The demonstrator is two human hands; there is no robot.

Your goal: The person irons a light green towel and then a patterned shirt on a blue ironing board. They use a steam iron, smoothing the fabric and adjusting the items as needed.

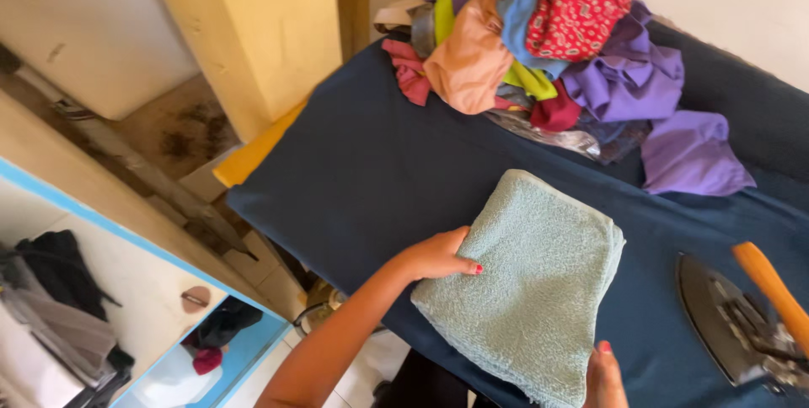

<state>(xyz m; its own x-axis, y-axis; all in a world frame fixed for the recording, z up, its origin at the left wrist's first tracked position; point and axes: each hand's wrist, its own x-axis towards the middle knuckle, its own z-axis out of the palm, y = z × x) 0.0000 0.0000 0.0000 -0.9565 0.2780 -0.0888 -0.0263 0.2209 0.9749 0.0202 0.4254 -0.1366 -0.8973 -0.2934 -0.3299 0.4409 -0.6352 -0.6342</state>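
Note:
A folded pale green towel (531, 277) lies on the dark blue cloth-covered table (362, 172). My left hand (438, 255) rests flat against the towel's left edge, fingers touching the terry cloth. My right hand (604, 377) is at the towel's near edge at the bottom of the view; only part of it shows, fingers against the towel's lower corner.
A heap of mixed coloured clothes (539, 45) sits at the table's far end, with a purple garment (674, 134) spilling toward the towel. An old iron with an orange handle (750, 315) stands at the right. A yellow pillar (261, 29) and shelves with clothes (67, 307) are to the left.

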